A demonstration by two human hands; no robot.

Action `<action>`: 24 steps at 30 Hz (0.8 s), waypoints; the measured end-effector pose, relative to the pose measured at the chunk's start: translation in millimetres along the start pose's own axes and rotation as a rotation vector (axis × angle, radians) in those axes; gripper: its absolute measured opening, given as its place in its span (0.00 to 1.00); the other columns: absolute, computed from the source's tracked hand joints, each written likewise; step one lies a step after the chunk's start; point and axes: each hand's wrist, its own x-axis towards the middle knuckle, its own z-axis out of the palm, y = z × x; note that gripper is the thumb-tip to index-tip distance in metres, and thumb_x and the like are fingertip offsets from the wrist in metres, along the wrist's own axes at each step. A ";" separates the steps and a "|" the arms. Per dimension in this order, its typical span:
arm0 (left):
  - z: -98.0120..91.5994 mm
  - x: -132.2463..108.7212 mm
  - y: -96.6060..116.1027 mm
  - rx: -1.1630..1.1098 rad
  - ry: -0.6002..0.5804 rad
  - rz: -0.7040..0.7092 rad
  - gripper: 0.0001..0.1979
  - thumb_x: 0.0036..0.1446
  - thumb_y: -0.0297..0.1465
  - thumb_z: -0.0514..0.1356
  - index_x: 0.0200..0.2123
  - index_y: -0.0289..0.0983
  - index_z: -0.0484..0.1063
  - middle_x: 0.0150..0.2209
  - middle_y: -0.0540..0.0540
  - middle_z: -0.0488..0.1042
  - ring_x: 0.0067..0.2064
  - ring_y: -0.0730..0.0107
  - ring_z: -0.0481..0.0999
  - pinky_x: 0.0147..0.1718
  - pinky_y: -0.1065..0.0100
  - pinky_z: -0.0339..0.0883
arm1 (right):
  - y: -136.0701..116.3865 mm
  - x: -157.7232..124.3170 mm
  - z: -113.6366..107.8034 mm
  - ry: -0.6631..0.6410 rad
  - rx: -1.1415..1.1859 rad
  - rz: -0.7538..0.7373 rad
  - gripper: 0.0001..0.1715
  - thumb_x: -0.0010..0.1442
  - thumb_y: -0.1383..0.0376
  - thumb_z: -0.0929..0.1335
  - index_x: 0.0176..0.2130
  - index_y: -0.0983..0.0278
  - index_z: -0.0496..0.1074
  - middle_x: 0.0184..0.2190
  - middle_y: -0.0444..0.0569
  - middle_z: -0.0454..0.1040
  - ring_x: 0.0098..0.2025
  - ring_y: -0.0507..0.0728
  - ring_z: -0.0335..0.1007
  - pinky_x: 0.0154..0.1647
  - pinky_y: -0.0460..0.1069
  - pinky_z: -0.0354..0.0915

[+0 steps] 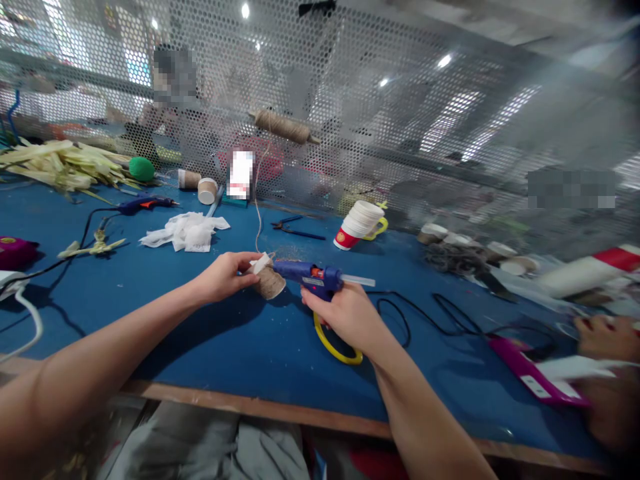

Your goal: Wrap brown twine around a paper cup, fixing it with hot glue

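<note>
head-cam view over a blue table (240, 347). a small twine-wrapped roll (271, 285) is held just above the table, centre frame, by the left hand (225, 277). thumb & fingertips are pinched on it and on a white scrap (261, 264) at its top, prob. to keep the scrap pressed down. a blue glue gun (313, 275) is gripped by the right hand (350, 315), fingers wrapped tight round the handle. the nozzle is kept level & seems to touch the roll. a yellow ring (333, 347) lies under that wrist. paper cups (357, 227), pliers (293, 229) & white gauze (186, 232) are set further back. a co-worker's hand (603, 337) is seen far right.
</note>
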 end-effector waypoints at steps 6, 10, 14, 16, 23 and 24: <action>0.7 -0.1 0.5 -0.024 -0.005 -0.018 0.23 0.48 0.27 0.53 0.50 0.31 0.61 0.38 0.43 0.75 0.35 0.69 0.72 0.36 0.69 0.63 | -3.6 -2.6 0.6 0.030 -0.116 -0.123 0.12 0.50 0.64 0.61 0.17 0.63 0.62 0.11 0.42 0.64 0.19 0.51 0.61 0.21 0.46 0.56; 0.7 0.0 0.6 -0.041 -0.007 -0.019 0.23 0.48 0.27 0.53 0.50 0.31 0.61 0.39 0.42 0.74 0.36 0.69 0.72 0.37 0.69 0.63 | -0.6 -2.6 2.5 0.031 -0.120 -0.153 0.11 0.49 0.63 0.61 0.18 0.63 0.62 0.14 0.44 0.66 0.23 0.53 0.64 0.22 0.45 0.57; 0.3 -0.2 0.4 -0.024 -0.003 -0.012 0.23 0.48 0.26 0.53 0.50 0.32 0.61 0.38 0.44 0.75 0.36 0.70 0.72 0.37 0.69 0.63 | 0.6 -2.4 3.8 0.013 -0.111 -0.166 0.11 0.49 0.64 0.61 0.18 0.63 0.61 0.16 0.44 0.67 0.24 0.53 0.64 0.24 0.46 0.57; 0.3 -0.4 0.7 -0.020 -0.001 -0.011 0.23 0.48 0.26 0.53 0.50 0.32 0.61 0.37 0.44 0.75 0.36 0.70 0.72 0.37 0.69 0.63 | -0.4 -2.0 3.3 0.016 -0.117 -0.171 0.11 0.49 0.64 0.61 0.18 0.63 0.61 0.17 0.44 0.67 0.24 0.52 0.64 0.24 0.46 0.57; 0.4 -0.5 1.0 -0.010 0.013 -0.022 0.23 0.48 0.27 0.54 0.50 0.31 0.61 0.36 0.43 0.75 0.34 0.69 0.72 0.35 0.69 0.64 | -1.2 -0.7 1.3 0.053 -0.161 -0.177 0.09 0.49 0.65 0.61 0.20 0.64 0.63 0.19 0.45 0.68 0.23 0.52 0.63 0.25 0.46 0.56; 0.4 -0.5 0.8 -0.012 0.013 -0.022 0.23 0.47 0.27 0.54 0.50 0.31 0.61 0.36 0.43 0.75 0.34 0.69 0.72 0.36 0.69 0.64 | -0.5 -1.0 1.8 0.042 -0.152 -0.185 0.09 0.49 0.64 0.61 0.20 0.64 0.63 0.19 0.45 0.68 0.23 0.52 0.63 0.25 0.46 0.56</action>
